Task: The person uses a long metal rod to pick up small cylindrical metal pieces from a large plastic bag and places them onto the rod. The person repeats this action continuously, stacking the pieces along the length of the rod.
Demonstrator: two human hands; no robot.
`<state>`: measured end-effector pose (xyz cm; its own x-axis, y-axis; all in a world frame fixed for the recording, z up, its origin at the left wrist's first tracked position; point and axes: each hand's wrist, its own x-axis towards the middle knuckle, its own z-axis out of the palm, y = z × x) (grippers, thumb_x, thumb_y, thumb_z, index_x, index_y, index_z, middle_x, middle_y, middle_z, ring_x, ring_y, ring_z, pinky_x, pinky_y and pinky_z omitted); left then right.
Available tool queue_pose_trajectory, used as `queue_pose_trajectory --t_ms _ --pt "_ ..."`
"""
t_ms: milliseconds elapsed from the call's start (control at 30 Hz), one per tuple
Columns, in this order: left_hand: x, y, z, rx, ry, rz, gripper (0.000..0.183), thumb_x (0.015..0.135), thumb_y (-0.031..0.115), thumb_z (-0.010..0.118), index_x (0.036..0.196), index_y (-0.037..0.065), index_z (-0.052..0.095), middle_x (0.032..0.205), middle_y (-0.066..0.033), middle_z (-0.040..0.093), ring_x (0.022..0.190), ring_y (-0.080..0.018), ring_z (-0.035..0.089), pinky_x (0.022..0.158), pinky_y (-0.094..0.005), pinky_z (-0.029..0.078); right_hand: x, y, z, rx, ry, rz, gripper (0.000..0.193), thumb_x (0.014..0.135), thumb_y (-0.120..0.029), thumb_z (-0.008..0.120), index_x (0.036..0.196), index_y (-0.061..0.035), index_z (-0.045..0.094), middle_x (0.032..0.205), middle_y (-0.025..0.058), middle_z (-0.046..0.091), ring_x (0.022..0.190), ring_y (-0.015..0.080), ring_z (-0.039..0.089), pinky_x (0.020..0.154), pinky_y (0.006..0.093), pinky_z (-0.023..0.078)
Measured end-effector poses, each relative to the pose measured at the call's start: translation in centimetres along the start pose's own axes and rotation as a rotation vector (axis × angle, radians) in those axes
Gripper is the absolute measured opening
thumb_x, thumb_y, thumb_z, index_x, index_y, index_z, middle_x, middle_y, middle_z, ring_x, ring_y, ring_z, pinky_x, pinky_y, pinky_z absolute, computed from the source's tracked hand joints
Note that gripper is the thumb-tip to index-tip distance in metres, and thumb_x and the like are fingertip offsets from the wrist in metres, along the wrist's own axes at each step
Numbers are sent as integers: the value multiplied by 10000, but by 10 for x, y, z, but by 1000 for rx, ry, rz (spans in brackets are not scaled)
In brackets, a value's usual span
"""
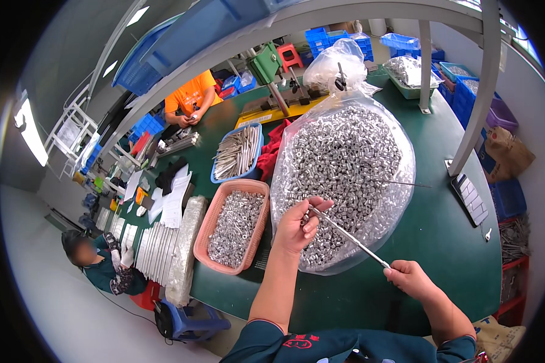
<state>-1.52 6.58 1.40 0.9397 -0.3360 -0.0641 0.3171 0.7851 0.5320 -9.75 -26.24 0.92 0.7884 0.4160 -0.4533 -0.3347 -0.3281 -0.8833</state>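
A thin silvery metal rod (351, 238) slants between my two hands, above the near side of a big see-through plastic bag. My right hand (409, 278) is closed round the rod's lower end. At its upper end, my left hand (300, 225) pinches the tip with thumb and fingers; whether a small part is between them is too small to make out. Under the hands, the plastic bag (403, 142) lies spread wide, heaped with small shiny metal sleeves (345, 151). A thin dark rod (406, 183) lies across the heap, its end sticking out to the right.
Left of the bag stand a pink basket (201, 248) of small metal parts and a blue basket (214, 175) of metal tubes. A phone (469, 199) lies by the shelf post (473, 115). A green press (265, 63) stands behind. Two other people work along the table's left side.
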Motion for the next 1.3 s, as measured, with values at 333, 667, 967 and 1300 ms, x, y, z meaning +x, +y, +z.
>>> queue_pose_trajectory --t_ms 333,667,967,1300 --pt "0 -7 -2 40 -18 -7 301 998 209 455 1097 -42 588 1158 -274 599 488 -64 502 395 -179 431 2 5 2 -143 99 -95 292 918 -255 615 795 9 596 605 -13 471 578 71 411 516 277 358" --pt "3 -26 17 190 193 195 252 967 252 545 995 16 630 1032 -223 660 453 -61 492 378 -180 408 4 13 10 -90 135 -119 290 918 -241 620 782 12 583 587 -7 449 563 76 393 496 295 349" --pt "7 -45 15 139 193 115 284 953 276 571 1013 5 633 1051 -212 657 442 -59 468 379 -189 402 3 7 6 416 -185 132 321 960 -282 555 754 -40 514 539 -66 368 450 48 302 414 232 233" --pt "8 -26 18 103 279 -32 471 1008 363 404 1216 -45 513 1199 -230 581 756 -158 645 650 -248 577 0 1 -2 496 -204 128 288 966 -270 542 771 -62 498 547 -75 326 443 21 257 407 214 182"
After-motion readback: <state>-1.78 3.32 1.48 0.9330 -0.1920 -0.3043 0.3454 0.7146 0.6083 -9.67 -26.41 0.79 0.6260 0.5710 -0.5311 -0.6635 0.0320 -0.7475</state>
